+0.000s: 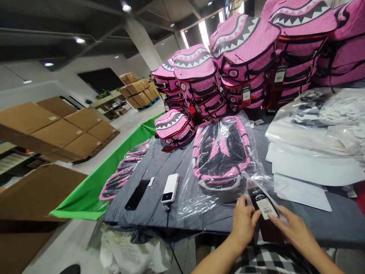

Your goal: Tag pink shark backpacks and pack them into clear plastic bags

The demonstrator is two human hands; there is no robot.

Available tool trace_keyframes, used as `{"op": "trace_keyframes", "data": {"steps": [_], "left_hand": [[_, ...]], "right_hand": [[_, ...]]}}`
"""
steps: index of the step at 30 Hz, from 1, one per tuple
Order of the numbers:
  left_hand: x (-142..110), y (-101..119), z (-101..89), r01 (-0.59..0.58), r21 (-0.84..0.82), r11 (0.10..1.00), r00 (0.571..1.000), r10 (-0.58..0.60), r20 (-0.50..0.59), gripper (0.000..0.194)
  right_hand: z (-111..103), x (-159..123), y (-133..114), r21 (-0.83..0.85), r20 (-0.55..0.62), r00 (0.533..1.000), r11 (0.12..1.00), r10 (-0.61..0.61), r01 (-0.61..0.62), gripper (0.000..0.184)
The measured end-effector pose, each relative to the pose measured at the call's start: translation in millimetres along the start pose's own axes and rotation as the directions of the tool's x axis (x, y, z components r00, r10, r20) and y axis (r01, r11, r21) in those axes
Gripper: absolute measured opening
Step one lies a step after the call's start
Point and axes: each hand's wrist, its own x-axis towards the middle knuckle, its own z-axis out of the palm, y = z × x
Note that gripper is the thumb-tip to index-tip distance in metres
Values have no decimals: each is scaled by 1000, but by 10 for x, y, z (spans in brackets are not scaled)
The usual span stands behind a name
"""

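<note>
A pink backpack (221, 152) in a clear plastic bag (196, 198) lies back-side up on the grey table (148, 205). At the bag's near end sits a black hang tag (264, 203) with a white barcode label. My left hand (243, 222) pinches the tag's left edge through the plastic. My right hand (295, 228) rests on the tag's right side, fingers pressed on it.
Stacks of pink shark-mouth backpacks (242, 57) fill the table's far side. Piles of white and clear bags (316, 144) lie at right. A black phone (137, 194) and a white power bank (170, 188) lie at left. Bagged backpacks (122, 175) rest in a green-lined bin (94, 186). Cardboard boxes (59, 129) stand beyond.
</note>
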Motion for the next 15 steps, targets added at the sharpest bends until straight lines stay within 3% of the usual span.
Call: {"op": "trace_keyframes", "data": {"steps": [3,5,6,7,9,11,13,15], "left_hand": [[134,72,-155,-160,440,884,987,128,101,26],[264,189,-311,-344,572,745,935,328,136,28],[342,266,-390,-477,592,650,865,465,187,25],[431,352,-460,-621,576,531,757,597,266,20],[634,531,-545,-860,439,261,465,755,463,18],[838,683,-539,-971,225,78,210,729,651,16],[987,765,-470,-998,14,53,44,608,793,12],[1044,753,-403,-984,-112,139,-24,520,854,19]], "right_hand": [[21,-57,20,-170,-129,988,983,-88,65,63],[6,-133,45,-281,-169,971,953,-169,117,61],[-8,-179,53,-327,-171,959,931,-225,160,59],[-24,-230,52,-367,-176,941,906,-290,211,56],[-54,-339,23,-430,-198,881,845,-431,317,49],[-80,-459,-30,-458,-216,806,786,-551,415,40],[-122,-577,-73,-446,-184,757,740,-627,504,33],[-213,-659,-96,-391,-71,734,696,-676,603,29]]}}
